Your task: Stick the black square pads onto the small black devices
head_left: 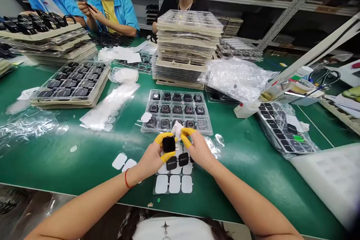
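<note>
Plastic tray (204, 123) holds watch cases (177, 109); left hand (152, 157) grips watch (169, 144), right hand (201, 151) pinches tissue (177, 129)

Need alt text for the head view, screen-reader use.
The left hand holds a black, square watch-like unit over a green table while the right hand pinches what looks like white tissue, both in yellow finger covers. A clear tray of similar units lies just beyond, rounded white pieces nearer the camera. Across the table: stacked trays and three people.
</note>
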### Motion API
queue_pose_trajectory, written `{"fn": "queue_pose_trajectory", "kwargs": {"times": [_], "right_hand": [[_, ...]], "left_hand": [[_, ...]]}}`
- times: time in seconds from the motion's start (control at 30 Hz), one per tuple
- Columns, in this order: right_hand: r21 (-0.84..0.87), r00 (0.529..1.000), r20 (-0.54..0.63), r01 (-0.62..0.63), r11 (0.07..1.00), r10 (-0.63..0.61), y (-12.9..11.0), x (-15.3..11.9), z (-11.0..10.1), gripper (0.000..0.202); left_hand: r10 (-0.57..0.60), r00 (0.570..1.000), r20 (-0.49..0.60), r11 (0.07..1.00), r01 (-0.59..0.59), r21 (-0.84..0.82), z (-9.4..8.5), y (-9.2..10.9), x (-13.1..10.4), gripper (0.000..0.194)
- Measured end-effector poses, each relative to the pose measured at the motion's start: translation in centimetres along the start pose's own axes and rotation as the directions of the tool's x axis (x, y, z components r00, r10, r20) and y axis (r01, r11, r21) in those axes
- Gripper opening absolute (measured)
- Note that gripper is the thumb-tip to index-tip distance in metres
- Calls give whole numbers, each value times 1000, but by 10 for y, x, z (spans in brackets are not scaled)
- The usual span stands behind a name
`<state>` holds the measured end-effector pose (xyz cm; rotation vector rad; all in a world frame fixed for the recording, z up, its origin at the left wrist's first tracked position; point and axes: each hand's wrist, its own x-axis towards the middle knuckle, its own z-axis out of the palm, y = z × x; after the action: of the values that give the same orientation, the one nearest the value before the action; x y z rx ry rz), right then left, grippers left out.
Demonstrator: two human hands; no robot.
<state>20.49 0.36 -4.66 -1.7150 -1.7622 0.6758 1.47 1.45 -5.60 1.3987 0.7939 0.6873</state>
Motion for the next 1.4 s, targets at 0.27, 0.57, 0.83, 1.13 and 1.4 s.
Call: {"fn": "queue_pose_trajectory", "kwargs": {"times": [0.27, 0.57, 0.83, 1.13, 1.4], "right_hand": [[-67, 975, 202, 105, 992, -90, -16, -4, -5, 15], [544, 940, 305, -302, 783, 152, 15, 9, -35, 26], [314, 979, 185, -136, 940, 80, 16, 9, -33, 40], [462, 949, 290, -252, 850, 124, 15, 6, -32, 20], [331, 985, 145, -137, 934, 93, 12, 5, -37, 13]], "left_hand": [[51, 998, -37, 997, -53, -50, 0, 1, 19, 47], [-134, 978, -163, 948, 78, -308, -37, 12, 25, 64], [-67, 995, -73, 991, 59, -118, -36, 9, 15, 53], [-86, 996, -7, 967, 82, -240, -40, 15, 17, 56], [-226, 971, 82, 870, 239, -432, -40, 24, 22, 64]]}}
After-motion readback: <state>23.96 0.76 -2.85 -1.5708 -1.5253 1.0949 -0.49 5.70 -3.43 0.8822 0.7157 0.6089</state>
